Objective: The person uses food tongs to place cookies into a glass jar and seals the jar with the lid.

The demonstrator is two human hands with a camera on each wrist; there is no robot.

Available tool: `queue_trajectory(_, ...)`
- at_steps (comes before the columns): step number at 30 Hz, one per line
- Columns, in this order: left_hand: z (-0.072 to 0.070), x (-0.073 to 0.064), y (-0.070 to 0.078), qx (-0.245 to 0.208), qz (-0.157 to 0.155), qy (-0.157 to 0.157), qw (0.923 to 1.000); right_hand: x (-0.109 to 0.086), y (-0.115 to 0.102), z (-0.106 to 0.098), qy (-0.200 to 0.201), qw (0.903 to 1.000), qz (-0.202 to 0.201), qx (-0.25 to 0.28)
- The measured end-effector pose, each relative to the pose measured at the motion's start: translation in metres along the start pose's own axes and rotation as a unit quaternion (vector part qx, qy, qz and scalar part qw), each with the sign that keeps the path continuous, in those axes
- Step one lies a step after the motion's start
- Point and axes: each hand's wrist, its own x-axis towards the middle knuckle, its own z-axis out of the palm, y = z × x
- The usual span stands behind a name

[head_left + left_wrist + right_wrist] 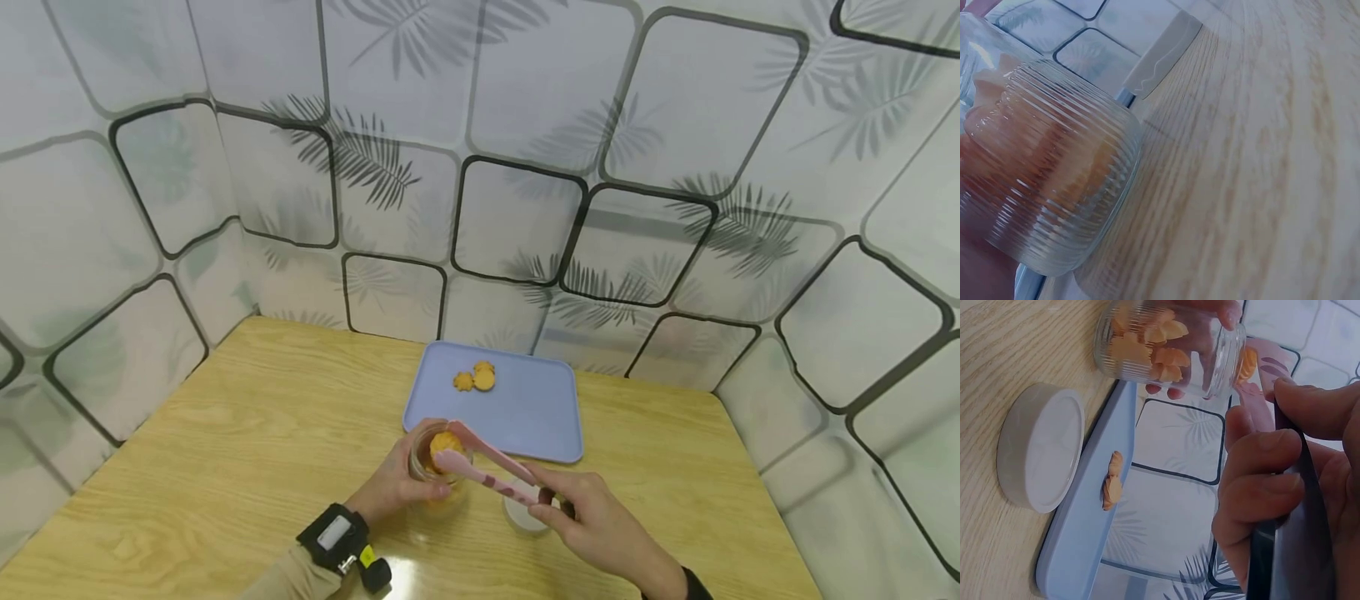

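My left hand (390, 485) grips a ribbed glass jar (1079, 181) from the side, with its mouth facing up. Several orange-brown, flower-edged cookies (1129, 351) lie inside, seen through the glass in the right wrist view. Pink tongs (491, 452) are held in my right hand (596, 521), fingers and thumb pinching both arms near the back end. Between the tips of the tongs is one cookie (1247, 365), right at the jar's mouth. Close by my right hand, a round white lid (1041, 450) rests on the table, partly hidden by the hand in the head view.
Behind the jar, a blue tray (525, 412) lies on the wooden table (247, 450). A small group of cookies (484, 381) sits toward its back left. Patterned wall panels (517, 221) enclose the back and sides of the table.
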Motion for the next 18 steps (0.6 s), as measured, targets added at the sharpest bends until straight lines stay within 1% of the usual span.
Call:
queue_trajectory(3,0.000,0.000,0.000,0.000,0.003,0.000,1.0000,0.001,-0.002,0.000,-0.008,0.9999,0.004,0.008)
queue_trajectory(6,0.000,-0.001,0.000,0.009,0.000,0.003,1.0000,0.003,-0.013,-0.003,-0.014,0.9996,0.006,0.023)
queue_trajectory(9,0.000,-0.001,0.000,0.024,0.000,0.008,0.9997,0.003,-0.013,-0.002,-0.020,0.9992,0.005,0.034)
queue_trajectory(10,-0.001,-0.001,0.000,0.026,0.002,0.008,0.9996,0.003,-0.013,-0.002,-0.022,0.9991,0.006,0.035)
queue_trajectory(13,0.000,-0.001,-0.001,0.034,0.006,0.009,0.9994,0.001,-0.001,0.001,-0.026,0.9988,0.004,0.040)
queue_trajectory(15,0.000,-0.001,-0.001,0.036,0.006,0.010,0.9993,0.002,0.001,0.001,-0.025,0.9986,0.003,0.046)
queue_trajectory(18,-0.001,-0.001,-0.002,0.037,0.004,0.010,0.9993,0.006,0.006,-0.003,-0.008,0.9989,0.020,0.042)
